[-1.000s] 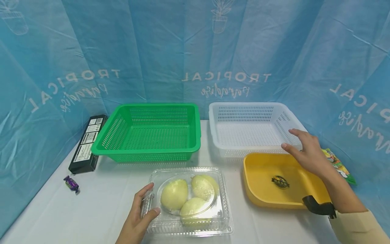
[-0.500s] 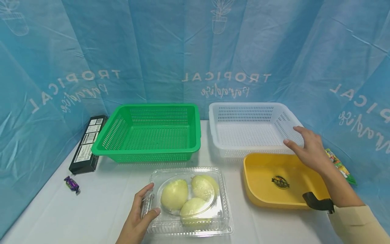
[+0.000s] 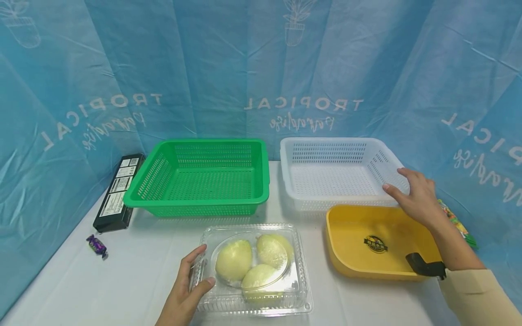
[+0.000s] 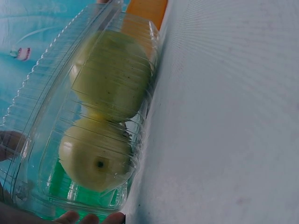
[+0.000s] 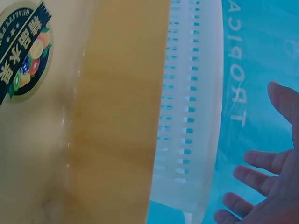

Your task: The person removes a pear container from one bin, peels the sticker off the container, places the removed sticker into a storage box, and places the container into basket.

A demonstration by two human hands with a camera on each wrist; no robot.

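Note:
A clear plastic clamshell box (image 3: 302,276) with three pale green pears (image 3: 234,260) inside lies at the front middle of the table. My left hand (image 3: 183,287) grips its left side, thumb at the lid's near part and fingers along the side; fingertips also show at the box's end in the left wrist view. My right hand (image 3: 418,199) hovers with spread fingers over the back right of the yellow basin (image 3: 348,244), near the right front corner of the white basket (image 3: 322,179). Nothing is between its fingers, which also show apart in the right wrist view.
A green basket (image 3: 195,201) stands at the back left, with a long black box (image 3: 118,192) beside it. On the left lies a purple wrapped candy (image 3: 97,245). A colourful packet (image 3: 458,224) is partly hidden behind my right arm. A blue curtain (image 3: 228,68) closes off the back.
My right hand has drifted slightly to the right, away from the inside of the white basket. The left hand and the clamshell box have stayed in place.

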